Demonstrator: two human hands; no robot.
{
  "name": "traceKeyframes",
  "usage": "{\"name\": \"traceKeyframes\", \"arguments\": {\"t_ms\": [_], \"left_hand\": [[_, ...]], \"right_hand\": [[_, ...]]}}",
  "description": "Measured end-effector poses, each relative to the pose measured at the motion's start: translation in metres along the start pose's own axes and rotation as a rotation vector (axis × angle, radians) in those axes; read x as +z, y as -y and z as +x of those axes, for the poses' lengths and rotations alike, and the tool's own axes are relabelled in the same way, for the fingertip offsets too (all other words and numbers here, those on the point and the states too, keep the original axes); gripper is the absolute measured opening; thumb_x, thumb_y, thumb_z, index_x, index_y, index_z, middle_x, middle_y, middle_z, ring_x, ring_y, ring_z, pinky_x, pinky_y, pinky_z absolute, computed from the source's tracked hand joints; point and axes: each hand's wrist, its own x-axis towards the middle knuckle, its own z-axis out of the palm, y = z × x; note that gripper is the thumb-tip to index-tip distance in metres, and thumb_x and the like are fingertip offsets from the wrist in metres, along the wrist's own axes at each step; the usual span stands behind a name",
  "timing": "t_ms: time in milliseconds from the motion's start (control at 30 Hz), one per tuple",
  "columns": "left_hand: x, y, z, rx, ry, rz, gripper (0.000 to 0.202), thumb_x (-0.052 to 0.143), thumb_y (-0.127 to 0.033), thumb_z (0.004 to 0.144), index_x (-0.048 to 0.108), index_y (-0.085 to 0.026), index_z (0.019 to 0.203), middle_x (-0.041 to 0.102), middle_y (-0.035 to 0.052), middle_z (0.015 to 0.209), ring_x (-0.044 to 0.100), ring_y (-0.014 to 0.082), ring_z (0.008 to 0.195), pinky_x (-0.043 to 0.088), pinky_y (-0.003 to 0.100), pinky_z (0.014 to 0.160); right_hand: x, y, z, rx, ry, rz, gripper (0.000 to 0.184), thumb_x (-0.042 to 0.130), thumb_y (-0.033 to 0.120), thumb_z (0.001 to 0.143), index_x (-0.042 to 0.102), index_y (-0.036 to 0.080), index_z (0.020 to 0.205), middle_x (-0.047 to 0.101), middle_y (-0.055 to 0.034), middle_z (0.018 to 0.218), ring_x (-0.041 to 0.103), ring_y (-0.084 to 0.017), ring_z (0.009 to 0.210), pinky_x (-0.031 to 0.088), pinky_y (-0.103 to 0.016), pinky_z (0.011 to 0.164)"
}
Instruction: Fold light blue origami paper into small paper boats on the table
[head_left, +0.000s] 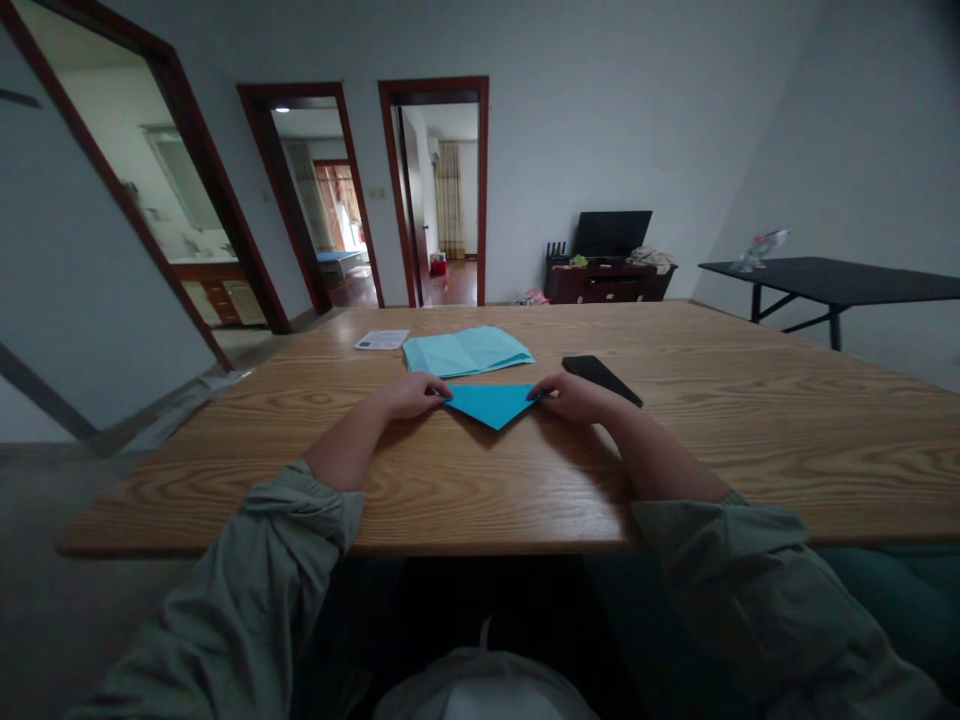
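Pinching the blue triangle [492,404] by two corners, the left hand [412,396] and right hand [574,398] hold it near pale paper [466,350].

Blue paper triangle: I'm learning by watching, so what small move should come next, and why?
Perhaps hold the blue paper triangle steady with the left hand and run the right hand along its straight far edge, since the hands grip only that edge's two ends and no finger presses its middle.
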Motion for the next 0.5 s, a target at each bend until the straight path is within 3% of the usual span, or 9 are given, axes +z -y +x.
{"name": "traceKeyframes", "arguments": {"t_ms": [333,500], "left_hand": [[-0.0019,-0.0013,-0.0019,-0.030,0.029,-0.021,0.032,0.058,-0.038,0.069,0.071,-0.018,0.091,0.066,0.0031,0.076,0.057,0.0153,0.066,0.040,0.022,0.058],[-0.0028,-0.0027,-0.0016,-0.011,0.030,0.017,0.031,0.056,-0.034,0.069,0.072,-0.020,0.092,0.067,0.0027,0.076,0.057,0.0148,0.065,0.039,0.022,0.059]], "right_hand": [[-0.0058,0.0046,-0.0061,0.050,0.024,0.021,0.027,0.061,0.025,0.070,0.072,0.022,0.093,0.070,-0.0025,0.087,0.061,-0.016,0.070,0.047,-0.026,0.069],[-0.0048,0.0018,-0.0045,0.022,0.016,-0.001,0.024,0.055,0.020,0.072,0.073,0.024,0.087,0.071,-0.0020,0.085,0.062,-0.018,0.075,0.048,-0.028,0.075]]}}
